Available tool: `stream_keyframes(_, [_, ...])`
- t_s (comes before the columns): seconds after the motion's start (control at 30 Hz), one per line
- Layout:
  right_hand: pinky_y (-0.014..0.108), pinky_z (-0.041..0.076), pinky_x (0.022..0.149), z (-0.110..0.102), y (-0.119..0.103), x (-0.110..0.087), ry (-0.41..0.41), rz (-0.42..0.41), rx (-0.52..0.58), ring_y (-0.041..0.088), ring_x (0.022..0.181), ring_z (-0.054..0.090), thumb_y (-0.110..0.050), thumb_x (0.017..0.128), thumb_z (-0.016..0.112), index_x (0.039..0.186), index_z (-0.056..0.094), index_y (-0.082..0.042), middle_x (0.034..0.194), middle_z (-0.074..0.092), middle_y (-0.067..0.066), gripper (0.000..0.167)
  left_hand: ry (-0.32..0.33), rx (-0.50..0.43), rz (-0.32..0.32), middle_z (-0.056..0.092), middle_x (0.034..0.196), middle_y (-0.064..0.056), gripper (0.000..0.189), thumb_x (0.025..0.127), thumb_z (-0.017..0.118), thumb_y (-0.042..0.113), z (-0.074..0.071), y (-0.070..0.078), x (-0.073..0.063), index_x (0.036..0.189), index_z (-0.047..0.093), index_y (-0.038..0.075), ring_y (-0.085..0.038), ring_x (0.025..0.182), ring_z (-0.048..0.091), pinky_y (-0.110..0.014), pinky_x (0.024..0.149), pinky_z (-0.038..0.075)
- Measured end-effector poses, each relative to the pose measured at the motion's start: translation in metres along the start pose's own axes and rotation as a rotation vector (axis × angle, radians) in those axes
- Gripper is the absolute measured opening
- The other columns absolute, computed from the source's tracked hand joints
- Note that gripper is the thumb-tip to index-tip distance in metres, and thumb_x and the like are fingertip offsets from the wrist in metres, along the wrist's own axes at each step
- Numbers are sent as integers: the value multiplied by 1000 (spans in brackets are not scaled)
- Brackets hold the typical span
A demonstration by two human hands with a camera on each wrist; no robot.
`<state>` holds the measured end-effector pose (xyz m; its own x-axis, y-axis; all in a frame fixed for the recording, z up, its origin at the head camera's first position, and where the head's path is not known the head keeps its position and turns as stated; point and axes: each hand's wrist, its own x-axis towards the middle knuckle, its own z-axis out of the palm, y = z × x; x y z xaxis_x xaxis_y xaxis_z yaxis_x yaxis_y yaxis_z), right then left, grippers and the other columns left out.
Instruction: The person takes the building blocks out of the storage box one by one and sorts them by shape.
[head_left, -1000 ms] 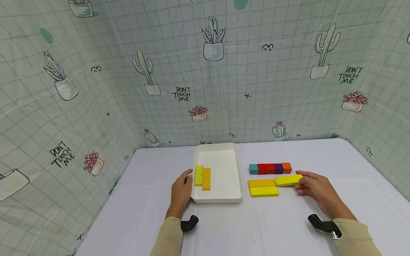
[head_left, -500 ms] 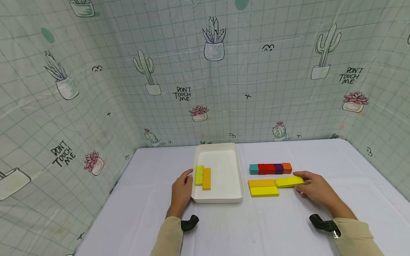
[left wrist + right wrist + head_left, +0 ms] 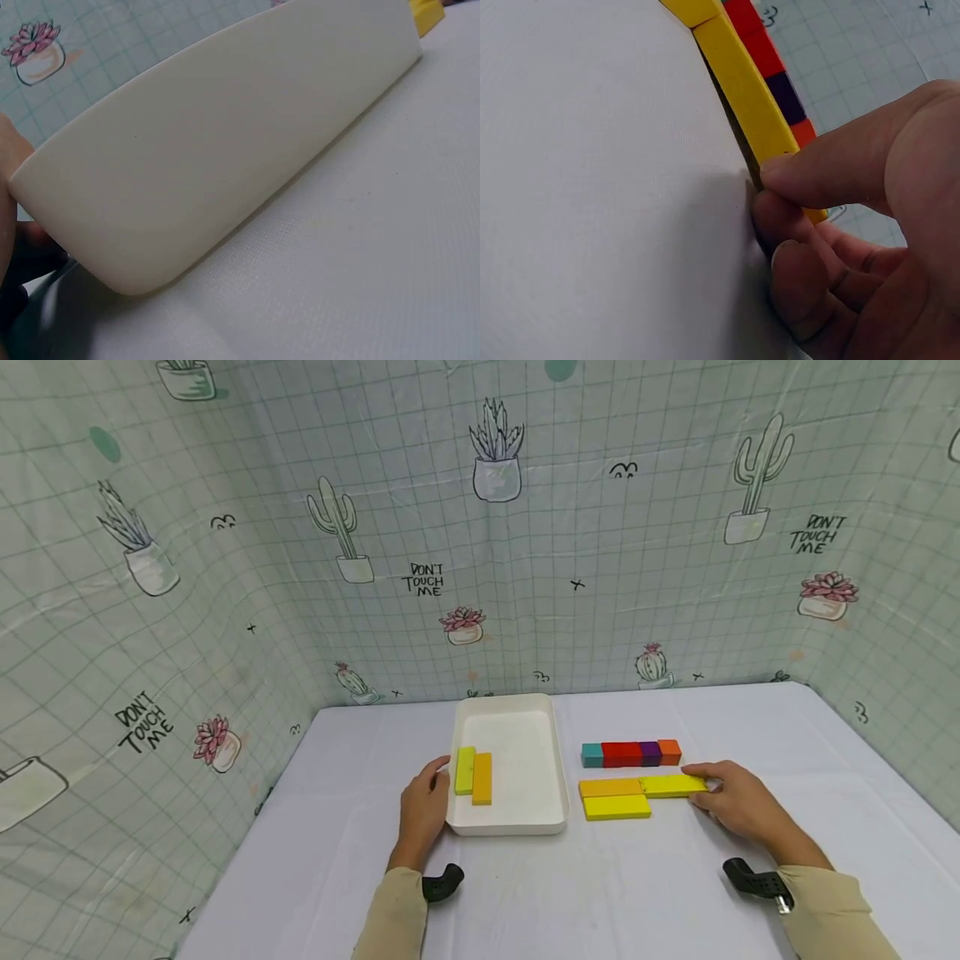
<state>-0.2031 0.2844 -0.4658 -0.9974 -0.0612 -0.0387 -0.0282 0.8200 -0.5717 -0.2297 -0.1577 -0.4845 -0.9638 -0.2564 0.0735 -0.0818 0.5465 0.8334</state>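
Note:
My left hand (image 3: 424,806) grips the left side of a white tray (image 3: 558,777). In the left wrist view the tray's wall (image 3: 225,127) fills much of the frame, with part of the hand at its left end. A lime-yellow block (image 3: 466,771) and an orange block (image 3: 482,779) lie side by side in the tray. At the right, my right hand (image 3: 738,802) pinches the far end of a long yellow block (image 3: 667,787). Its left end meets an orange block (image 3: 610,788), and another yellow block (image 3: 617,807) lies along that one's near side.
Behind the yellow blocks stands a straight row: a teal cube (image 3: 592,755), a red stretch (image 3: 622,754), a purple cube (image 3: 650,753) and an orange cube (image 3: 670,752). The white-covered table (image 3: 570,893) ends at a grid-patterned cloth backdrop (image 3: 555,527).
The held yellow block has turned slightly, its right end coming nearer, so it lies more in line with the orange block. My right fingers have shifted a little left along it. The left hand stays put.

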Motion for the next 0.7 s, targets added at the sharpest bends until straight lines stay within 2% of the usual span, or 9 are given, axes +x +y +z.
stream_keyframes(0.27, [43,50,72,0,0,0,6,-34,-52,28,85,52,-8,89,67,132,62,4,119,54,29,44,-5,-2,5,62,135,-8,38,104,48,26,-1,1,0,140,61,20,-28,123,55,-54,107,41])
stream_keyframes(0.7, [44,50,73,-1,0,-1,0,-52,-70,29,86,52,-7,91,66,132,62,3,118,55,28,42,-5,-1,3,60,138,-7,38,104,48,27,0,0,1,140,60,21,-28,126,54,-55,108,40])
